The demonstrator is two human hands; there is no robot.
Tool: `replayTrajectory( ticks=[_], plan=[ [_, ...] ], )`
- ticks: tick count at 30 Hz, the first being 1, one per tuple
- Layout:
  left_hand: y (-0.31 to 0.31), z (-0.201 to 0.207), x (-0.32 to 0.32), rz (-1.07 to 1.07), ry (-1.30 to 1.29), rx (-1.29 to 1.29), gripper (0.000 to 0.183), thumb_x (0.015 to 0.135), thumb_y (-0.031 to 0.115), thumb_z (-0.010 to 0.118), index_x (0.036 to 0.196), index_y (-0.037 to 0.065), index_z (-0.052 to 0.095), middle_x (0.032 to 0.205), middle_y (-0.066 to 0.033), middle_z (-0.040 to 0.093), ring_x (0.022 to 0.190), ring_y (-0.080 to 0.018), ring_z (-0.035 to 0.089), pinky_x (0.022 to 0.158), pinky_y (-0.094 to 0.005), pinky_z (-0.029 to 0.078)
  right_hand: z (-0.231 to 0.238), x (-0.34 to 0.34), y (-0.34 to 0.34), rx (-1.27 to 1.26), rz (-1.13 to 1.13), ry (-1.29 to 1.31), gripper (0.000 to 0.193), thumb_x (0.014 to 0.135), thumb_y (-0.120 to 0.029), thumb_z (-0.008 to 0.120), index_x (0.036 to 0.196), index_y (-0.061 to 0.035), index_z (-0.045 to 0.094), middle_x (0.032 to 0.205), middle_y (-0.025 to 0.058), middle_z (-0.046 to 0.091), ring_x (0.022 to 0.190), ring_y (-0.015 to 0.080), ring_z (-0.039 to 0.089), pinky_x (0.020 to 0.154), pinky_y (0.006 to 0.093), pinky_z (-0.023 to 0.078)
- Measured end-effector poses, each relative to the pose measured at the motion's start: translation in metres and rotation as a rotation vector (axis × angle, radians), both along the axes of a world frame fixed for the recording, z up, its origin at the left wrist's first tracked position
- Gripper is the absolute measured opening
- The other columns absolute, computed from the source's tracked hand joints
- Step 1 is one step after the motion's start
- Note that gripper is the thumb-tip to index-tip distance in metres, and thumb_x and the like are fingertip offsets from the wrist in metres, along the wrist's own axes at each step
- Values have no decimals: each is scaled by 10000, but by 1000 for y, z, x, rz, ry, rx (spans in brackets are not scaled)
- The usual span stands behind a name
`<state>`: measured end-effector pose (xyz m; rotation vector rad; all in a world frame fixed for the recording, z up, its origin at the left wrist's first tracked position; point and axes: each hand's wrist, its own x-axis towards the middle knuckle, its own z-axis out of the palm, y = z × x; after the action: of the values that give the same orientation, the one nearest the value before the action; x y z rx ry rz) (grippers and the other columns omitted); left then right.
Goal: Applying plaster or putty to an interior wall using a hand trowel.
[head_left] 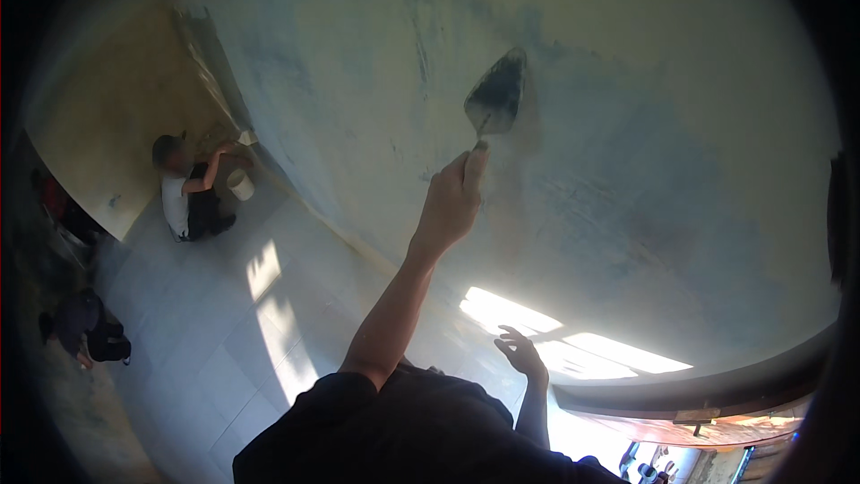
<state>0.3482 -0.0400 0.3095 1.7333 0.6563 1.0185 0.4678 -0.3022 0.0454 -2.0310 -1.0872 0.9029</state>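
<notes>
My left hand (451,199) is raised in front of the pale wall (358,54), its fingers closed round the handle of a pointing trowel (498,94). The dark, leaf-shaped blade points up and lies close to the wall surface; whether it touches cannot be made out. A shadow of trowel and arm falls just to their right. Lower down, my right hand (522,354) hangs beside bright sunlit patches (511,309), holding nothing, with its fingers apart. Faded bluish and whitish areas, with some scrape marks, cover the wall around the trowel.
A person (188,188) sits low by the wall's corner at the left, a white bucket (240,184) beside them. Another person (90,327) bends down at the far left. Light tiles (197,305) cover the floor. Beyond a dark edge at lower right, an opening shows daylight.
</notes>
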Motion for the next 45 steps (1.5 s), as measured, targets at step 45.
replayTrajectory(
  ticks=[45],
  plan=[
    [20, -51, -40, 79, 162, 69, 487, 990, 430, 370, 760, 20, 499, 506, -54, 428, 437, -119, 435, 452, -310, 374, 1, -38, 19, 56, -25, 77, 440, 863, -293, 662, 1244, -112, 537, 1060, 195, 654, 961, 311, 652, 803, 404, 517]
  ],
)
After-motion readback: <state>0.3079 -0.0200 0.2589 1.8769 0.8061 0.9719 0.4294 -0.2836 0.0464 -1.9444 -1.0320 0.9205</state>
